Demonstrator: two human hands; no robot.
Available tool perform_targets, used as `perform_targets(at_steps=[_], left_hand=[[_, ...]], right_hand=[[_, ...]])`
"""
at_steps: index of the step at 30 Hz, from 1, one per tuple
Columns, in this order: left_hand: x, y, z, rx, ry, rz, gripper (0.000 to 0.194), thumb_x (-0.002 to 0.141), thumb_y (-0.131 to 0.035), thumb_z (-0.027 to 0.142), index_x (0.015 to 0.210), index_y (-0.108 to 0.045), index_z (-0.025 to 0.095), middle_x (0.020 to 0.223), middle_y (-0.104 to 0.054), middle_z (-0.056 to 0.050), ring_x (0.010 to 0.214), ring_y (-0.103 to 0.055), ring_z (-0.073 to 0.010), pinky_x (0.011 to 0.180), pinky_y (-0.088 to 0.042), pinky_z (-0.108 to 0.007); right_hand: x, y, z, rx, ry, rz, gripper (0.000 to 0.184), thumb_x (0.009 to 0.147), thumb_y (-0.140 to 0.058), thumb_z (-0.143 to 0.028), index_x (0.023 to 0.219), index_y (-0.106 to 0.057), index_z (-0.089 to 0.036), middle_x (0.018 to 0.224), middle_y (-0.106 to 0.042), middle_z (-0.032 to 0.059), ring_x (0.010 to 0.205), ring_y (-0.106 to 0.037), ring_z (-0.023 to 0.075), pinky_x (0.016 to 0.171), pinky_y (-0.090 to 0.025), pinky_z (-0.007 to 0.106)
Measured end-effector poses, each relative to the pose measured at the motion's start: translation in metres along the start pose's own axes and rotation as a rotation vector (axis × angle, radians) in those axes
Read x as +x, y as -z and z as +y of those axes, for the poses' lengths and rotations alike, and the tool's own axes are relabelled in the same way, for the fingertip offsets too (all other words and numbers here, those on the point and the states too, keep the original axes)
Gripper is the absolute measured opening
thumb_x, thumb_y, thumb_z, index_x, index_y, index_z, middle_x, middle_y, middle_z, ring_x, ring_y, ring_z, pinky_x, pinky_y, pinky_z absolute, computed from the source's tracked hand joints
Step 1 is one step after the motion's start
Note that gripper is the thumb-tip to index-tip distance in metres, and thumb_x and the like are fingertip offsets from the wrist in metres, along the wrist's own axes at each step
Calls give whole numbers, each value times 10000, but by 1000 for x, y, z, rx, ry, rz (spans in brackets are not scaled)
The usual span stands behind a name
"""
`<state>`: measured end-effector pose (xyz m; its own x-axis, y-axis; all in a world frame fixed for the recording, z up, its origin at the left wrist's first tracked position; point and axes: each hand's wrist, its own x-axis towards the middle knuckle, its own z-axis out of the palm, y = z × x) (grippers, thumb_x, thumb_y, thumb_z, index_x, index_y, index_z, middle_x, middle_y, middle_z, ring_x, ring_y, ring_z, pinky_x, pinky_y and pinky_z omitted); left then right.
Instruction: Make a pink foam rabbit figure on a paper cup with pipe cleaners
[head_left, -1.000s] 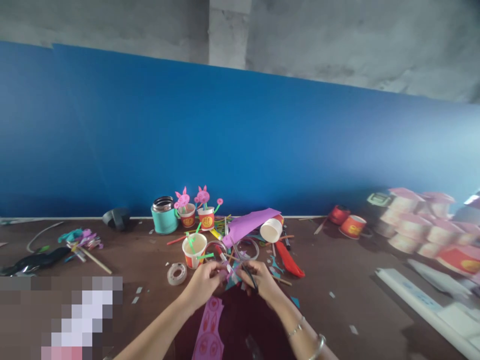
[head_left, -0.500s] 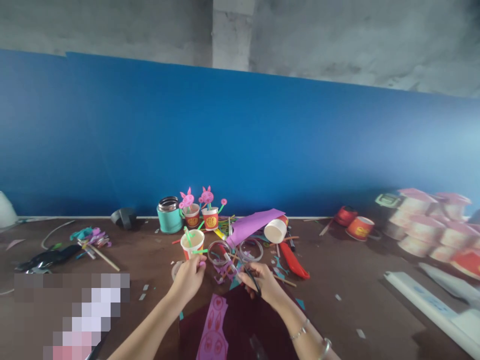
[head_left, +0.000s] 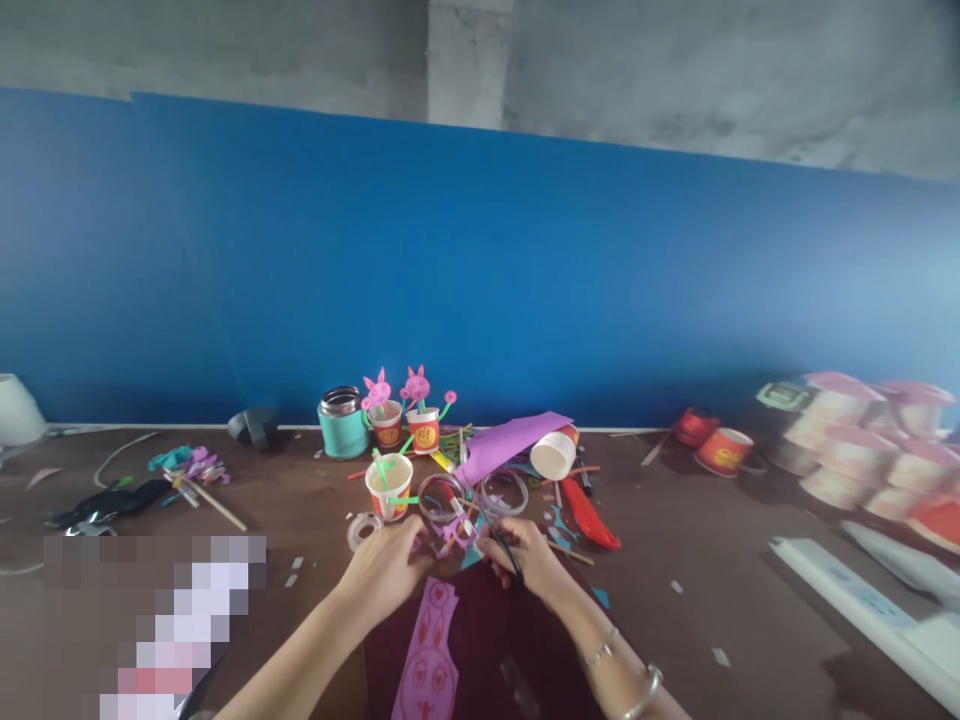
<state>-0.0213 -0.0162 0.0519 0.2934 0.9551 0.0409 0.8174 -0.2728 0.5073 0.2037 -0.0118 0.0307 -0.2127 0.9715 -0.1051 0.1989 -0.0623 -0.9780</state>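
Observation:
My right hand (head_left: pixel 529 562), with bracelets on its wrist, is closed around scissors (head_left: pixel 513 562) with dark handles, their blades pointing away from me. My left hand (head_left: pixel 394 565) is closed just in front of a paper cup (head_left: pixel 390 488) with green straws; its fingertips face down, and what they pinch, if anything, is hidden. Between my forearms lies a pink paper strip (head_left: pixel 426 665) with a drawn face, ears and a heart in a circle. Beyond the hands are purple paper scraps (head_left: pixel 448 532) and two rolls of clear tape, one being the right tape roll (head_left: pixel 504 493).
Two cups with pink animal heads, one a decorated cup (head_left: pixel 424 430), stand beside a teal thermos (head_left: pixel 343 430). Purple paper (head_left: pixel 510 442) leans on a tipped cup (head_left: pixel 553 455). A red-handled tool (head_left: pixel 589 515) lies right of the tape. Several stacked cups (head_left: pixel 840 450) stand far right.
My left hand has moved slightly right and down from the cup with straws; the small pink piece at its fingertips is out of sight. My right hand stays nearly still with the scissors.

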Motion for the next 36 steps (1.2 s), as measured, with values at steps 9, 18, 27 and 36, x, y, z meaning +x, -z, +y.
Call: perform_targets(at_steps=[9, 18, 27, 36], left_hand=[[-9, -4, 3, -216, -98, -143, 212, 551, -754, 234, 729, -641, 217, 801, -613, -18, 705, -541, -200, 599, -319, -251], [17, 4, 11, -1110, 243, -54, 289, 614, -738, 318, 823, -617, 160, 604, -589, 28, 494, -543, -110, 446, -381, -196], [43, -42, 48, -1558, 442, 377, 360, 604, -773, 402, 759, -557, 160, 529, -600, 21, 404, -527, -97, 377, -354, -177], [49, -55, 42, -1628, 273, 247, 424, 566, -790, 455, 687, -505, 165, 474, -548, 47, 353, -452, -63, 335, -254, -153]], right_hand=[[-1, 0, -2, 33, -22, -6, 370, 629, -741, -480, 686, -559, -163, 456, -496, -67, 376, -443, 72, 361, -373, 182], [2, -2, -2, 220, 128, 167, 430, 653, -711, -546, 728, -579, -144, 472, -507, -55, 389, -447, 77, 381, -339, 195], [4, -2, -1, 229, 153, 289, 452, 658, -667, -604, 713, -529, -177, 459, -501, -57, 362, -418, 79, 353, -295, 192], [-2, -17, 0, 65, 92, -31, 343, 685, -703, -461, 738, -549, -160, 454, -500, -59, 374, -450, 85, 393, -376, 197]])
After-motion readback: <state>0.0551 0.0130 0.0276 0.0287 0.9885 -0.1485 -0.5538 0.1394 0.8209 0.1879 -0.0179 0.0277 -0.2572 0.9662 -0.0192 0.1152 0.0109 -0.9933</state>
